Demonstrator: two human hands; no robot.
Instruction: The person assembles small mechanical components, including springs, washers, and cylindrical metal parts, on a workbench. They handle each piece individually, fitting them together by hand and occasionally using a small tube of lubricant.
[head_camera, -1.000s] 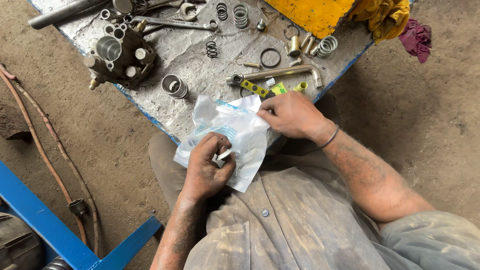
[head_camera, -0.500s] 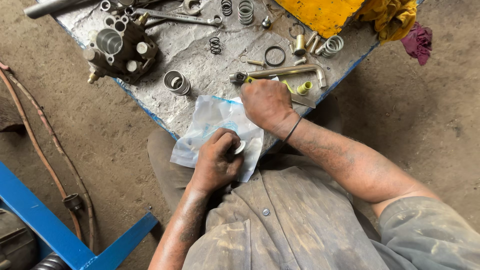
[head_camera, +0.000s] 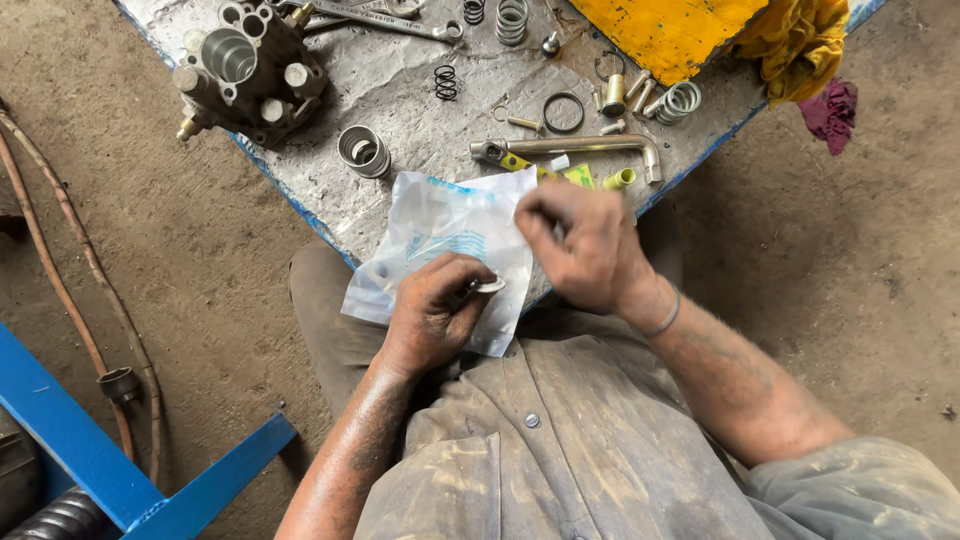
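**Listener:** Head view first, please: what is being handled, and where is it?

**Describer:** Head view looks straight down at a seated person's lap. A crumpled, translucent white plastic bag with pale blue print (head_camera: 445, 240) lies half on the near corner of a grey, worn metal worktop (head_camera: 400, 100) and half over the person's knees. The left hand (head_camera: 432, 315) rests on the bag's lower part, fingers curled, pinching a small flat silvery ring, like a washer or seal (head_camera: 490, 286), between thumb and forefinger.

**Listener:** And the other hand?

**Describer:** The right hand (head_camera: 590, 245) is loosely closed at the bag's upper right edge, fingertips drawn together. Whether it grips the bag's edge or some small piece, I cannot tell.

**Listener:** How far along does the work look?

**Describer:** By my reading, one small part is out of the bag and in hand. A grey cast metal pump body with open round bores (head_camera: 245, 70) stands well apart at the worktop's far left, with loose coil springs (head_camera: 446, 82), a short metal sleeve (head_camera: 362, 150) and a bent steel bar wrench (head_camera: 590, 148) lying unfitted around it.

**Listener:** Which way does the bag run?

**Describer:** Its long axis runs diagonally, lower left to upper right. The ring lies nearly flat, its face turned up.
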